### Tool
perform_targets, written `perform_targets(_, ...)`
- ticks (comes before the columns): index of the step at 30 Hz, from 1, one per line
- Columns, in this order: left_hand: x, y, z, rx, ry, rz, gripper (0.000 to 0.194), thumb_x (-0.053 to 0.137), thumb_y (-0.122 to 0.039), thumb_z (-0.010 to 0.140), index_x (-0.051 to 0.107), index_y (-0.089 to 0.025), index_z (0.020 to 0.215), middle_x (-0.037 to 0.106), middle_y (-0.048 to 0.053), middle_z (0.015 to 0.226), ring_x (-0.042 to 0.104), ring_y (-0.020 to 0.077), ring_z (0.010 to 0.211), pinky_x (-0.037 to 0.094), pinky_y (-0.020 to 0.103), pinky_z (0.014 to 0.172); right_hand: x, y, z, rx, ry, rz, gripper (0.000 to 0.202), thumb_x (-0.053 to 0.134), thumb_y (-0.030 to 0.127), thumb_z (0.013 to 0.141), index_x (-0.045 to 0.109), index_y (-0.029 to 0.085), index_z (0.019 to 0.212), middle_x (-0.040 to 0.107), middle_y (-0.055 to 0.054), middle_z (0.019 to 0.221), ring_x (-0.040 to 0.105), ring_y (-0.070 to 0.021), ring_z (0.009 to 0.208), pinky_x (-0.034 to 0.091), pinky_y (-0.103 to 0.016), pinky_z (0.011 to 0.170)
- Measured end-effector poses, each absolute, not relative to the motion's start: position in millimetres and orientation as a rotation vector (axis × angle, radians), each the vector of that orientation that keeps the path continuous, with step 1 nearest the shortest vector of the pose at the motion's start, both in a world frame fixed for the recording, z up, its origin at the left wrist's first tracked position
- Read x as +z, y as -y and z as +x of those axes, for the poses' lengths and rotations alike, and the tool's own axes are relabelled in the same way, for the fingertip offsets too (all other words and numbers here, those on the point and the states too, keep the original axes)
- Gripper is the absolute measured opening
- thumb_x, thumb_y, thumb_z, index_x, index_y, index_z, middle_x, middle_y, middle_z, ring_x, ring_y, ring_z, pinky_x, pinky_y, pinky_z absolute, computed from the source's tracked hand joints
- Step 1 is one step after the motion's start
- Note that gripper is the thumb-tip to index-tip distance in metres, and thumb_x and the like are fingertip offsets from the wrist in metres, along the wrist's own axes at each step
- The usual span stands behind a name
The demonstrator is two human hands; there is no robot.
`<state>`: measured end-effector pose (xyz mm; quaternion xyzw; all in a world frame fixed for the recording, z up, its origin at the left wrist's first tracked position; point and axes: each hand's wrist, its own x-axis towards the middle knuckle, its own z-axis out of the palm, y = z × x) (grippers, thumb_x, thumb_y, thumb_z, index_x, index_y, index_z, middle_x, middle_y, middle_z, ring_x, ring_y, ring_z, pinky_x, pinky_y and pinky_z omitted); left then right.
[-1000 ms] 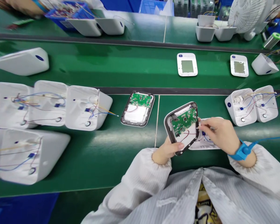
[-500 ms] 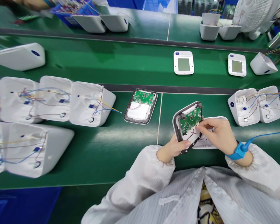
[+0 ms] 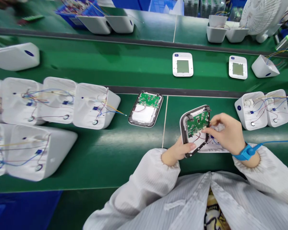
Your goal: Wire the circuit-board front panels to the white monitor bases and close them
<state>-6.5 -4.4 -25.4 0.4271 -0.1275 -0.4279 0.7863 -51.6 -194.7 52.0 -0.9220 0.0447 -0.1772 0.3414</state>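
Observation:
My left hand grips the lower edge of a grey-rimmed front cover that carries a green circuit board, tilted up toward me. My right hand, with a blue wrist strap, pinches at the board's right edge, where thin red and black wires run; what the fingertips hold is too small to tell. Under my right hand lies a white housing, mostly hidden. A second grey-rimmed cover with a green board lies flat on the green mat to the left.
Several open white housings with coloured wires stand at the left, two more at the right. On the belt behind lie two white units with screens and a closed housing. A white fan stands at the far right.
My right hand's fingers have shifted left onto the board's right edge. The cover has tilted slightly more upright. The units on the belt have drifted left.

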Motion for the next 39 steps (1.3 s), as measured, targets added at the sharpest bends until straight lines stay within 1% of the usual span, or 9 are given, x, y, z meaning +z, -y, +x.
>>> perform_targets(3,-26,4,-6,-0.94,0.337,0.937,0.068,0.085,-0.054,0.064,0.071,-0.017,0.119,0.075,0.011,0.115,0.064,0.0364,0.119,0.044,0.049,0.109,54,208,-44,-0.525,0.22,-2.421,0.061,0.074,0.048,0.085,0.056,0.022,0.138,0.064,-0.014,0.135,0.058,-0.0321,0.127,0.053,-0.048,0.102)
perform_targets(6,-25,4,-5,-0.945,0.332,0.917,0.068,0.085,-0.053,0.064,0.071,-0.017,0.119,0.074,0.012,0.117,0.064,0.0358,0.117,0.044,0.049,0.108,55,213,-41,-0.456,0.487,-2.474,0.065,0.063,0.044,0.095,0.04,0.025,0.153,0.054,-0.012,0.149,0.052,-0.0306,0.137,0.045,-0.05,0.114)
perform_targets(11,-17,9,-5,-0.906,0.329,0.774,0.069,0.088,-0.045,0.062,0.068,-0.018,0.122,0.073,0.012,0.118,0.064,0.0346,0.116,0.043,0.049,0.109,59,206,-48,-0.522,0.44,-2.583,0.068,0.065,0.04,0.094,0.037,0.027,0.155,0.059,-0.013,0.144,0.057,-0.0313,0.133,0.042,-0.053,0.116)
perform_targets(15,-11,17,-5,-0.918,0.326,0.689,0.063,0.087,-0.047,0.062,0.07,-0.016,0.115,0.075,0.012,0.107,0.068,0.0303,0.102,0.049,0.043,0.097,80,231,-27,-0.169,0.503,-2.496,0.065,0.065,0.053,0.091,0.048,0.029,0.148,0.061,-0.011,0.142,0.06,-0.0312,0.129,0.052,-0.051,0.108)
perform_targets(19,-10,22,-5,-0.938,0.394,0.664,0.061,0.085,-0.055,0.063,0.073,-0.014,0.107,0.074,0.01,0.097,0.067,0.0279,0.095,0.049,0.041,0.092,98,258,73,0.123,0.178,-2.315,0.053,0.063,0.062,0.088,0.067,0.026,0.126,0.074,-0.011,0.12,0.072,-0.0288,0.105,0.06,-0.043,0.087)
perform_targets(25,-20,23,2,-0.951,0.494,0.699,0.067,0.088,-0.052,0.059,0.072,-0.014,0.113,0.067,0.007,0.089,0.06,0.0208,0.083,0.049,0.041,0.09,56,212,253,0.175,-0.424,-2.629,0.04,0.071,0.047,0.086,0.073,0.007,0.085,0.075,-0.024,0.097,0.068,-0.0393,0.107,0.051,-0.048,0.095)
perform_targets(29,-26,25,7,-0.951,0.486,0.66,0.067,0.088,-0.053,0.058,0.072,-0.013,0.11,0.064,0.005,0.085,0.058,0.0188,0.078,0.05,0.04,0.088,24,177,300,0.116,-0.474,-2.643,0.038,0.077,0.039,0.081,0.072,0.004,0.097,0.071,-0.028,0.109,0.065,-0.0381,0.113,0.05,-0.045,0.095)
perform_targets(36,-17,25,11,-0.934,0.542,0.672,0.058,0.085,-0.059,0.058,0.073,-0.013,0.092,0.059,0.002,0.076,0.053,0.0166,0.072,0.051,0.037,0.082,36,162,303,-0.002,-0.174,-2.454,0.054,0.059,0.031,0.095,0.045,0.017,0.145,0.072,-0.01,0.119,0.07,-0.0174,0.094,0.055,-0.028,0.079)
perform_targets(39,-14,23,11,-0.947,0.557,0.691,0.063,0.084,-0.06,0.059,0.073,-0.013,0.099,0.061,0.004,0.08,0.057,0.0204,0.078,0.051,0.043,0.089,56,148,292,0.125,0.318,-2.213,0.054,0.062,0.032,0.092,0.05,0.024,0.144,0.074,-0.003,0.117,0.069,-0.0164,0.093,0.055,-0.028,0.081)
